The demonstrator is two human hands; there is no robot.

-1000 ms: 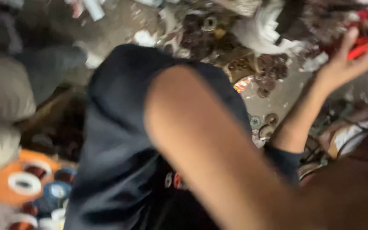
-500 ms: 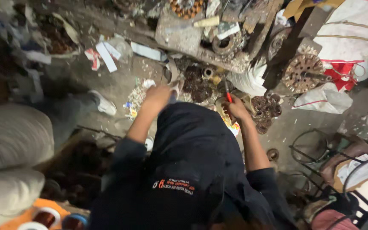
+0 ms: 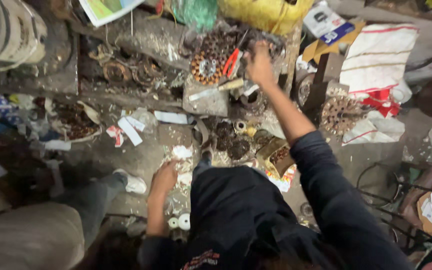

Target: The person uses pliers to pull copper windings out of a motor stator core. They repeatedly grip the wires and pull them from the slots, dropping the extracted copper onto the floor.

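My right hand (image 3: 259,64) is stretched far forward onto a heap of metal parts on a low bench. It lies right beside red-handled pliers (image 3: 232,61), which rest on a round copper-wound motor stator (image 3: 207,67). Whether the fingers still touch the pliers is not visible. My left hand (image 3: 165,177) is down low, pressed on the dirty floor among white paper scraps (image 3: 182,152), with nothing seen in it. My dark shirt (image 3: 241,215) fills the lower middle of the view.
Another person's grey-trousered leg and white shoe (image 3: 132,184) stand at the left. Rusty motor parts (image 3: 232,142) lie ahead, a toothed disc (image 3: 340,114) and striped white cloth (image 3: 377,59) at the right, a wire frame (image 3: 391,192) lower right, two white rolls (image 3: 179,221) below.
My right hand has reached further forward and up, from the parts on the floor to the bench heap. The red tool it held now lies beside it. My left hand dropped to the floor.
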